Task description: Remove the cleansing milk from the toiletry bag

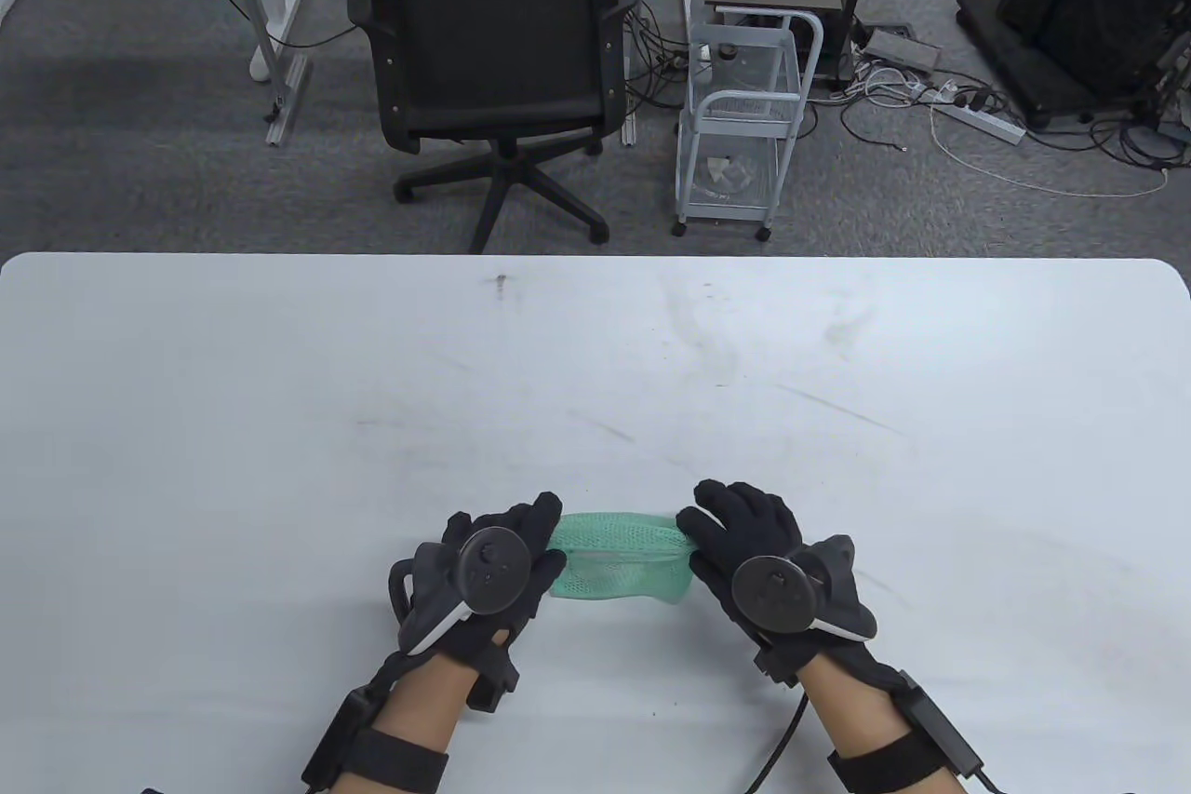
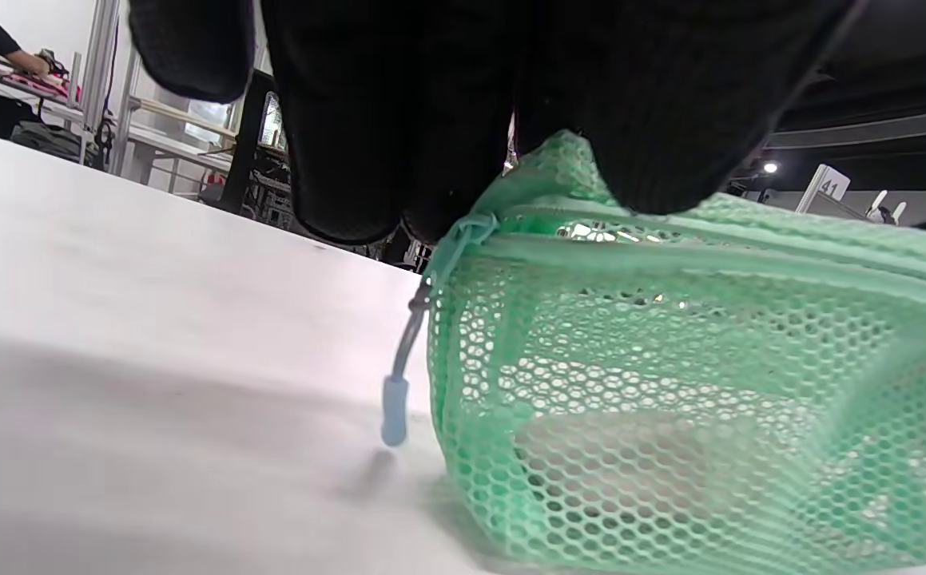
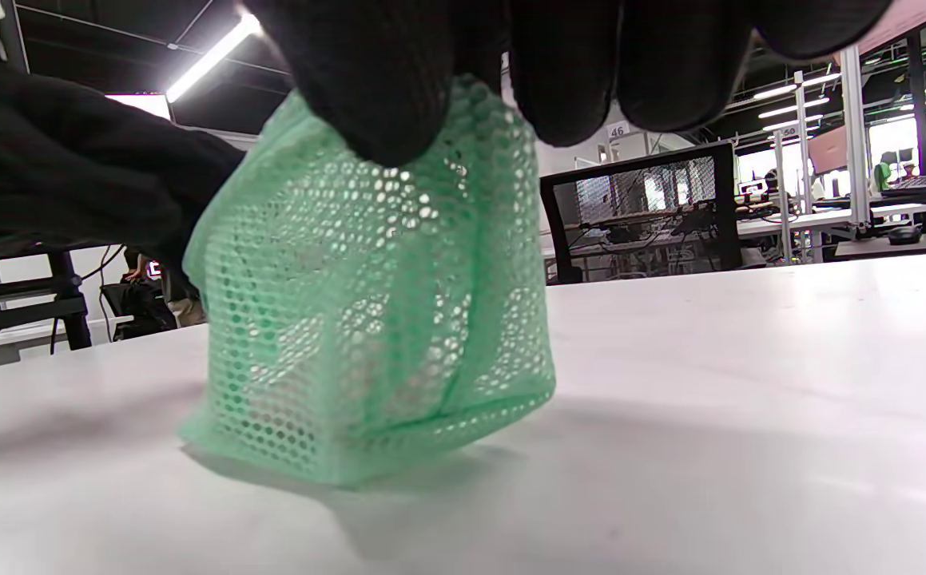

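Observation:
A green mesh toiletry bag (image 1: pixel 619 557) stands on the white table (image 1: pixel 595 366) near its front edge. My left hand (image 1: pixel 535 543) grips the bag's left end and my right hand (image 1: pixel 702 538) grips its right end. In the left wrist view the bag (image 2: pixel 670 383) shows its zipper closed, with a blue pull tab (image 2: pixel 395 407) hanging at the left end. A pale shape (image 2: pixel 614 471) lies inside at the bottom; I cannot tell if it is the cleansing milk. In the right wrist view my fingers (image 3: pixel 383 88) pinch the top of the bag (image 3: pixel 367 319).
A black office chair (image 1: pixel 493 59) and a white wire cart (image 1: pixel 744 133) stand on the floor beyond the table's far edge. Cables and a power strip (image 1: pixel 977 119) lie on the floor at the right.

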### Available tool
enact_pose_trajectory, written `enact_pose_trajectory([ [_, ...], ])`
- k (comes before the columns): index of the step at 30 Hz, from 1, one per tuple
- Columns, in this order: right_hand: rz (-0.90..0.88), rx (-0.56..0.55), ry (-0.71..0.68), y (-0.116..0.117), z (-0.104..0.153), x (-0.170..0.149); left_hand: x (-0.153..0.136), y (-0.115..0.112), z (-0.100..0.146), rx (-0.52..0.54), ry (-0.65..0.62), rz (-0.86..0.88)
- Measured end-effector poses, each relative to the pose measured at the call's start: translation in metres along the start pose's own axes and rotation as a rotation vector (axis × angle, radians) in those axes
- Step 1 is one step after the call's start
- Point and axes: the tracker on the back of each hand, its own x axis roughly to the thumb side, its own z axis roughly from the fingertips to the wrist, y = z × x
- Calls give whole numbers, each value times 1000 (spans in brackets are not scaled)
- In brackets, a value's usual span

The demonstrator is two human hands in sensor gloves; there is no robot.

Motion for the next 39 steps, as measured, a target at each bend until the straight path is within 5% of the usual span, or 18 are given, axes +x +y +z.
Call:
enact_pose_trajectory([
  [13, -27, -8, -40, 1, 0, 7, 1, 1, 0, 56, 24, -45],
  [32, -74, -215, -155, -19, 13, 26, 20, 13, 14, 137, -59, 69],
  [39, 3, -160, -291, -13, 14, 48, 31, 11, 19, 120, -97, 121],
])
